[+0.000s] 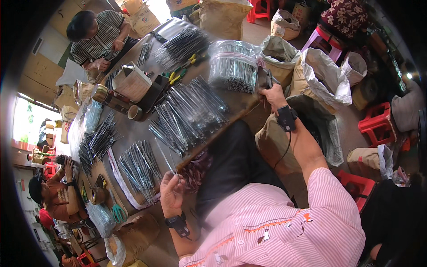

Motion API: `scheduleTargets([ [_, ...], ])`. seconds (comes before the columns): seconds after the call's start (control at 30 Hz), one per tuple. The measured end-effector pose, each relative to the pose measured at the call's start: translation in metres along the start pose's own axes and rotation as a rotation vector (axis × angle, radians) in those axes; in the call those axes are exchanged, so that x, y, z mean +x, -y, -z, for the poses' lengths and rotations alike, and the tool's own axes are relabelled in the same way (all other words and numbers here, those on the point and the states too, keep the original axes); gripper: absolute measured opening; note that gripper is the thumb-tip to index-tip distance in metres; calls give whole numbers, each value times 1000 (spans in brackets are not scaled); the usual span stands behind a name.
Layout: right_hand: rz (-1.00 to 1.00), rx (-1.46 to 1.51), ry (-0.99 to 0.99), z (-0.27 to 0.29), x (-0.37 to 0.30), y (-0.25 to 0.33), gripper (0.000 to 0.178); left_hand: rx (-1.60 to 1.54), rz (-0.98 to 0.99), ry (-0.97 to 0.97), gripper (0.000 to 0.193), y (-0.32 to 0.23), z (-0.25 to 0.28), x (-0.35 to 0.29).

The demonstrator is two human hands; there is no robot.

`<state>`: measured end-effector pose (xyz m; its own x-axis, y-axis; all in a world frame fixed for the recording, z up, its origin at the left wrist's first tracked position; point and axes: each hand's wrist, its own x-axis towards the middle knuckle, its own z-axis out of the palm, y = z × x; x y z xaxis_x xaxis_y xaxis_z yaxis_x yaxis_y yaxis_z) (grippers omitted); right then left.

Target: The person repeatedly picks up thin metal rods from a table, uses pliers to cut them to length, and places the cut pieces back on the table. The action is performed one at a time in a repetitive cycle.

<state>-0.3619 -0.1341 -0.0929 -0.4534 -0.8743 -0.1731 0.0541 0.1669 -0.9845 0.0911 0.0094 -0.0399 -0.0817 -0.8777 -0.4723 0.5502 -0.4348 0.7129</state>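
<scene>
My left hand (172, 192) is closed near the table's front edge, pinching a couple of thin metal rods (165, 154) that point up and away over the table. A large spread of similar metal rods (189, 115) lies just beyond it, and a smaller pile of rods (140, 168) lies to its left. My right hand (274, 95) reaches to the table's right corner, its fingers curled at a dark grey metal piece (265, 78) whose kind I cannot make out. Next to that piece stands a plastic-wrapped bundle of rods (233, 66).
Green- and yellow-handled pliers (176, 76), a white box (131, 82) and a cup (134, 112) are on the table. Teal scissors (118, 213) lie at its left end. Open sacks (322, 73) and a red stool (377, 124) stand right. Two people work across the table.
</scene>
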Motion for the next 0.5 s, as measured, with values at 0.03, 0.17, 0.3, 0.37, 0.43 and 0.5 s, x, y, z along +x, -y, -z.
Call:
scheduleTargets([
  [0.03,-25,75,10,4,-4,1,13,3,-11,-20,20,0,3,-2],
  [0.17,-105,161,64,17,-11,13,17,7,-22,-60,20,0,17,-8],
  [0.3,-271,473,305,26,-14,22,14,4,-7,-52,19,-2,23,-13],
  [0.37,-450,769,486,27,-8,23,11,15,3,-65,18,0,20,-15],
  [0.43,-546,986,583,25,2,20,9,20,2,-51,19,4,13,-14],
  [0.5,-538,992,482,17,18,14,8,15,19,-72,20,6,4,-11],
])
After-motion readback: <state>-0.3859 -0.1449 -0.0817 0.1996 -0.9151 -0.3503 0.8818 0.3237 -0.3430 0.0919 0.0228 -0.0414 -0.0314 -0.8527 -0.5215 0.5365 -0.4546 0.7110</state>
